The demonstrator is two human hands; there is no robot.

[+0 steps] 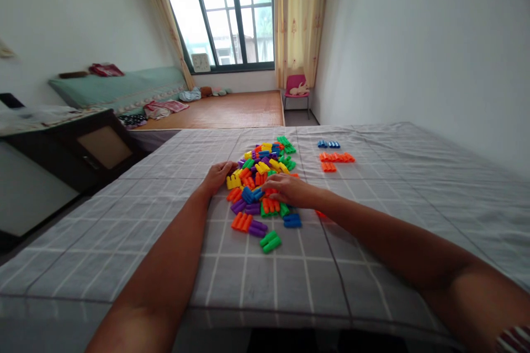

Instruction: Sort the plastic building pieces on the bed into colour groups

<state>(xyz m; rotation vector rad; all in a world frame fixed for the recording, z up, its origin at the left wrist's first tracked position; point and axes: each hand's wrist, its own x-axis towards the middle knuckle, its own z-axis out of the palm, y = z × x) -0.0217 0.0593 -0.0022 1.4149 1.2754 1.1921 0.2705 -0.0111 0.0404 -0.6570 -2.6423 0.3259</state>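
A heap of plastic building blocks (pixel 261 165) in yellow, orange, purple, green and blue lies on the table. My left hand (pixel 221 175) rests against the heap's left side, fingers stretched out beside a yellow block (pixel 233 182). Over the heap's right side reaches my right hand (pixel 290 190), its fingers and thumb apart. Its fingertips are close to a blue block (pixel 250 194) and an orange block (pixel 271 206); whether they touch either I cannot make out. Nearer to me lie a green block (pixel 270 242), a purple block (pixel 258 228) and an orange block (pixel 242 222).
Right of the heap, blue blocks (pixel 328 144) lie in a row behind orange blocks (pixel 337 158). A grey checked cloth (pixel 157 220) covers the table. Beyond stand a low bed (pixel 240 107) and a pink chair (pixel 297 85); a dark cabinet (pixel 78 146) is at left.
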